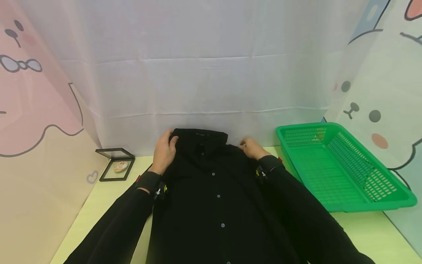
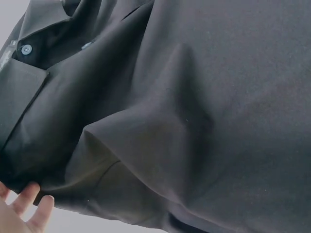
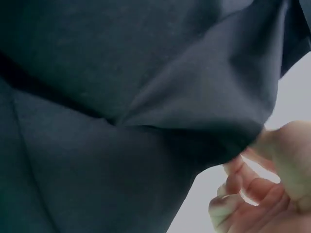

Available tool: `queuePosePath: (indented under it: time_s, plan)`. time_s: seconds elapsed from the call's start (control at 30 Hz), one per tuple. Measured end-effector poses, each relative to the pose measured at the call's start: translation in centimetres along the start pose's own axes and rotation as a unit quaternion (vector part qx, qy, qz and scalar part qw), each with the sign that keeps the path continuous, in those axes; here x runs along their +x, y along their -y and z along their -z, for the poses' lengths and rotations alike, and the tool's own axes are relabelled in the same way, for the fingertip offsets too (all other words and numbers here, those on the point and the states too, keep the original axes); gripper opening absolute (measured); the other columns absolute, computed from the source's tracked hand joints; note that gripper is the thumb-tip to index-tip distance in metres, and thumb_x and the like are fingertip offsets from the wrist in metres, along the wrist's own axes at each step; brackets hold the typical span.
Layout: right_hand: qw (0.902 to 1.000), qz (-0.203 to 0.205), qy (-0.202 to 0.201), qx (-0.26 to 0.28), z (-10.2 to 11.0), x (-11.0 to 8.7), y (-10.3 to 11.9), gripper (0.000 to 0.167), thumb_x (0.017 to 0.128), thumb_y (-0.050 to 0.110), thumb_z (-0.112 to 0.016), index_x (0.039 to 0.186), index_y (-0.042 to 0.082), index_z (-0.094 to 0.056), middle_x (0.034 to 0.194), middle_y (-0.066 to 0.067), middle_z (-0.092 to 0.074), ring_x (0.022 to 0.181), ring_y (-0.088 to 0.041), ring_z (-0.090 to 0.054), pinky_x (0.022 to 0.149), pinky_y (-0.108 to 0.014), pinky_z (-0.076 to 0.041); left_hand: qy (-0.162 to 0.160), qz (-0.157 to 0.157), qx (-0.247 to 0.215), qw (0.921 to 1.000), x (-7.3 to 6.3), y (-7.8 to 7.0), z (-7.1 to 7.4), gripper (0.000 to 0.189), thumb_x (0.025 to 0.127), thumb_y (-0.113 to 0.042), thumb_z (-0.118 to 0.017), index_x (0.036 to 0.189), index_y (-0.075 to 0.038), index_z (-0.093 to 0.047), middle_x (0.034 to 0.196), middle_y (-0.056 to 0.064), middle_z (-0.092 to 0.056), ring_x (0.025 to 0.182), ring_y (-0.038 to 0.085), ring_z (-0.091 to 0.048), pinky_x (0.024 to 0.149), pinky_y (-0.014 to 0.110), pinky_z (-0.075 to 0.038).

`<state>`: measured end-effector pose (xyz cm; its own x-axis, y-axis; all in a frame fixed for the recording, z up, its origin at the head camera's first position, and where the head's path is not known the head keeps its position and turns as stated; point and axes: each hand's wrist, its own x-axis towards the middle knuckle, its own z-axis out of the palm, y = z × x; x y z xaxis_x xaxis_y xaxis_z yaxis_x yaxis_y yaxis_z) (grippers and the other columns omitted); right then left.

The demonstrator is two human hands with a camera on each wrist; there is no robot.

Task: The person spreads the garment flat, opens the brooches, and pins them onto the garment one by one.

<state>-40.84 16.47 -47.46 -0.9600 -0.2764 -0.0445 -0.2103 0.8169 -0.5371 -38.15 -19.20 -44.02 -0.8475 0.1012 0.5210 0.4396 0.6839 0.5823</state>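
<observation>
Between the left hand [image 1: 163,152] and the right hand [image 1: 253,148], the black shirt [image 1: 197,183] ran lengthwise from its collar [image 1: 215,136] down between the person's sleeves [image 1: 112,227], the right fingers [image 3: 226,208] pinching one shoulder [image 1: 235,151], the left fingers [image 2: 41,212] nearer the collar, loosely spread, their hold unclear to me.
</observation>
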Motion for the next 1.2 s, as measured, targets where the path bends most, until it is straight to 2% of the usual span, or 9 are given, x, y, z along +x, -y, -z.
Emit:
queuePosePath:
  time_s: [0.1, 0.2, 0.3, 0.37, 0.47, 0.7, 0.87, 1.03, 1.2]
  plan:
    - [0.9998, -0.002, 0.004, -0.018, 0.3, -0.1, 0.0, 0.021, 0.103, 0.008, -0.059, 0.102, -0.008, -0.073, 0.099, -0.022, -0.07, 0.086, -0.034, -0.066, 0.08, -0.043, -0.057, -0.004, 0.003, -0.01, 0.9999, 0.0, 0.0, -0.1, 0.027, 0.109, -0.022, -0.052, 0.129, -0.004, -0.059, 0.123, 0.02, -0.065, 0.114, 0.039, -0.062, 0.096, 0.054, -0.05]
    - [0.9996, -0.012, 0.0, -0.028, 0.9, -0.2, 0.1, 0.031, 0.102, 0.005, -0.057, 0.072, -0.002, -0.063, 0.066, -0.009, -0.052, 0.06, -0.022, -0.046, 0.063, -0.036, -0.045, -0.012, 0.002, -0.018, 0.9998, 0.1, -0.1, -0.3, 0.028, 0.109, -0.021, -0.053, 0.129, -0.004, -0.059, 0.124, 0.02, -0.065, 0.113, 0.039, -0.063, 0.095, 0.054, -0.05]
    - [0.9994, 0.001, -0.022, -0.028, 1.1, -0.4, 0.0, 0.027, 0.102, 0.005, -0.057, 0.077, -0.004, -0.061, 0.069, -0.012, -0.052, 0.062, -0.025, -0.048, 0.065, -0.037, -0.045, -0.021, -0.008, -0.03, 0.9993, 0.1, -0.3, -0.7, 0.026, 0.108, -0.019, -0.054, 0.129, -0.003, -0.06, 0.121, 0.021, -0.066, 0.108, 0.039, -0.063, 0.092, 0.054, -0.051]
    - [0.9988, 0.022, -0.034, -0.029, 0.9, -0.5, -0.2, 0.017, 0.101, 0.006, -0.059, 0.098, -0.008, -0.067, 0.088, -0.021, -0.065, 0.079, -0.033, -0.063, 0.077, -0.042, -0.054, -0.027, -0.017, -0.034, 0.9989, 0.2, -0.6, -1.0, 0.025, 0.108, -0.018, -0.055, 0.128, -0.004, -0.061, 0.12, 0.02, -0.068, 0.107, 0.038, -0.065, 0.091, 0.053, -0.052]
    - [0.9976, 0.059, -0.026, -0.026, 0.1, -0.3, -0.4, 0.033, 0.1, 0.007, -0.064, 0.128, -0.009, -0.062, 0.124, -0.028, -0.066, 0.113, -0.042, -0.066, 0.096, -0.049, -0.055, -0.022, -0.027, -0.043, 0.9985, 0.1, -0.9, -1.6, 0.025, 0.107, -0.018, -0.056, 0.127, -0.004, -0.062, 0.118, 0.02, -0.069, 0.105, 0.038, -0.066, 0.09, 0.053, -0.053]
    - [0.9972, 0.064, 0.011, -0.037, -0.4, -0.4, 0.8, 0.026, 0.101, 0.008, -0.061, 0.12, -0.01, -0.065, 0.118, -0.029, -0.065, 0.106, -0.043, -0.065, 0.09, -0.049, -0.057, -0.001, -0.021, -0.037, 0.9991, -0.2, -1.8, -2.1, 0.03, 0.108, -0.023, -0.056, 0.13, -0.005, -0.062, 0.123, 0.021, -0.068, 0.112, 0.041, -0.064, 0.095, 0.055, -0.051]
    - [0.9943, 0.017, -0.103, -0.023, 1.6, -0.8, 1.1, 0.013, 0.1, 0.01, -0.057, 0.096, -0.002, -0.061, 0.088, -0.018, -0.059, 0.075, -0.031, -0.055, 0.071, -0.041, -0.044, -0.007, -0.019, -0.036, 0.9992, -0.1, -1.7, -1.9, 0.029, 0.108, -0.022, -0.056, 0.132, -0.006, -0.061, 0.129, 0.02, -0.066, 0.119, 0.04, -0.062, 0.099, 0.056, -0.05]
    - [0.9712, -0.005, -0.237, 0.018, 3.6, -1.1, 0.9, 0.012, 0.094, 0.011, -0.055, 0.086, 0.006, -0.05, 0.076, -0.012, -0.048, 0.066, -0.028, -0.045, 0.066, -0.039, -0.035, -0.034, -0.028, -0.02, 0.9988, 0.1, -1.5, -2.2, 0.032, 0.106, -0.026, -0.06, 0.131, -0.006, -0.064, 0.129, 0.019, -0.067, 0.121, 0.04, -0.061, 0.103, 0.056, -0.048]
    - [0.9661, 0.025, -0.248, 0.067, 4.4, -1.3, 0.5, 0.013, 0.093, 0.007, -0.054, 0.104, 0.0, -0.057, 0.088, -0.018, -0.058, 0.072, -0.031, -0.052, 0.07, -0.042, -0.042, -0.077, -0.062, 0.045, 0.9941, 0.1, -1.4, -2.7, 0.025, 0.098, -0.026, -0.07, 0.114, -0.007, -0.074, 0.114, 0.016, -0.071, 0.104, 0.041, -0.057, 0.093, 0.058, -0.04]
